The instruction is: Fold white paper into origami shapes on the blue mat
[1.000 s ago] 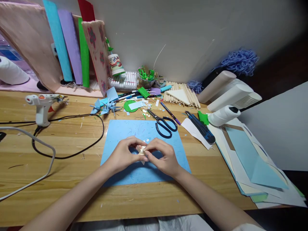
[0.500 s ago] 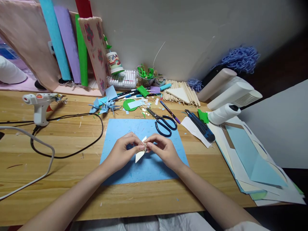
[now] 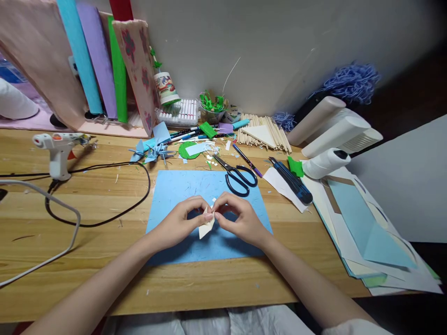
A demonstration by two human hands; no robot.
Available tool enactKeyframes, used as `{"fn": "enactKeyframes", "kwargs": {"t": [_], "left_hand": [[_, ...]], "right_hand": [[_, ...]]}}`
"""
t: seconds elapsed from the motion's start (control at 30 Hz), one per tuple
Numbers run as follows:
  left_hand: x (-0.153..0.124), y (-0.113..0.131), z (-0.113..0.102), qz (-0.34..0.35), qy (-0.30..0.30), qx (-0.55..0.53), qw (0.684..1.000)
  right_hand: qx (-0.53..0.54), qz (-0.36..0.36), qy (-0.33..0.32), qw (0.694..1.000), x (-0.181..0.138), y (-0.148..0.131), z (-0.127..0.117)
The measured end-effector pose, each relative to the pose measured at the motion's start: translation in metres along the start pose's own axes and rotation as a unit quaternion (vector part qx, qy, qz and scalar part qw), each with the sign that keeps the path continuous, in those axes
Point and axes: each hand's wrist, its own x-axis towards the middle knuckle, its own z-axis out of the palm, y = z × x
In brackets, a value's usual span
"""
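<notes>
A small folded piece of cream paper (image 3: 206,228) is pinched between both hands above a blue sheet (image 3: 185,186). My left hand (image 3: 181,221) grips it with thumb and fingers from the left side. From the right, the fingertips of my right hand (image 3: 239,216) pinch its upper edge. The fingers hide part of the folds. Black-handled scissors (image 3: 237,177) lie across the sheet's upper right corner, just beyond my right hand.
A white glue gun (image 3: 57,153) with a looped black cord stands at left. Blue folded paper pieces (image 3: 157,151), a marker (image 3: 247,160), a box cutter (image 3: 291,181) and wooden sticks (image 3: 279,137) lie along the back. Stacked paper sheets (image 3: 366,232) cover the right side.
The cream paper has turned in my fingers, its lower point now facing more downward and showing a wider face. My right fingertips have shifted slightly on its edge.
</notes>
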Motion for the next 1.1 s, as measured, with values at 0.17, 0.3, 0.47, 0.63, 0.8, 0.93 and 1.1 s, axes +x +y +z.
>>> {"fn": "enactKeyframes", "kwargs": {"t": [0.17,0.3,0.47,0.63,0.8,0.93,1.1], "left_hand": [[-0.001,0.001,-0.002,0.006,-0.04,0.017,0.999],[-0.001,0.0,-0.004,0.012,-0.067,0.012,0.998],[-0.001,0.001,-0.004,0.024,-0.067,0.015,0.997],[-0.001,0.001,-0.003,0.036,-0.057,0.039,0.997],[-0.001,0.0,-0.002,0.038,-0.052,0.025,0.998],[-0.001,0.0,0.0,0.031,-0.053,-0.002,0.998],[-0.003,-0.001,0.003,0.033,-0.03,0.002,0.999]], "right_hand": [[-0.083,-0.076,-0.047,0.993,-0.002,-0.003,-0.007],[-0.127,-0.138,-0.073,0.98,-0.001,-0.001,-0.013],[-0.186,-0.223,-0.059,0.955,-0.002,0.002,-0.015],[-0.296,-0.302,-0.026,0.906,-0.004,0.005,-0.015],[-0.336,-0.323,-0.012,0.885,-0.007,0.006,-0.016],[-0.319,-0.343,0.013,0.883,-0.008,0.006,-0.014],[-0.28,-0.311,0.017,0.908,-0.008,0.005,-0.011]]}}
